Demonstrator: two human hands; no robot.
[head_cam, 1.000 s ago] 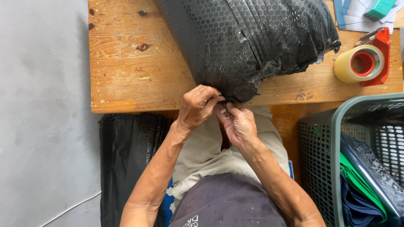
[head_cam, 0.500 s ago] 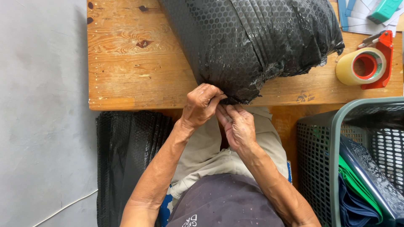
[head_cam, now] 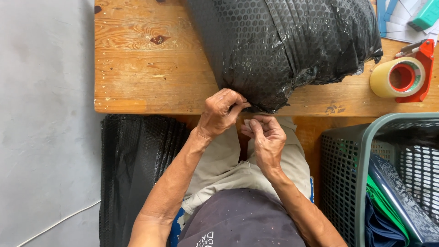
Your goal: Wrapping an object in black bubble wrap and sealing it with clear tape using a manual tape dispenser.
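A bulky parcel wrapped in black bubble wrap point(head_cam: 283, 45) lies on a wooden table point(head_cam: 146, 68), its near corner hanging over the table's front edge. My left hand point(head_cam: 222, 112) pinches that near corner of the wrap, fingers curled shut on it. Just to the right, my right hand point(head_cam: 265, 137) holds a small pale strip, apparently tape, between thumb and fingers close under the corner. Both hands work side by side, almost touching.
A roll of tan tape in a red dispenser point(head_cam: 404, 75) sits at the table's right edge, with papers and a teal object point(head_cam: 425, 16) behind it. A grey-green mesh basket point(head_cam: 347, 169) holding folded cloth stands at right. Black bubble wrap sheets point(head_cam: 137, 164) lie on the floor at left.
My right hand has dropped slightly away from the parcel's corner, showing the pale strip in its fingers. My left hand keeps its pinch on the wrap.
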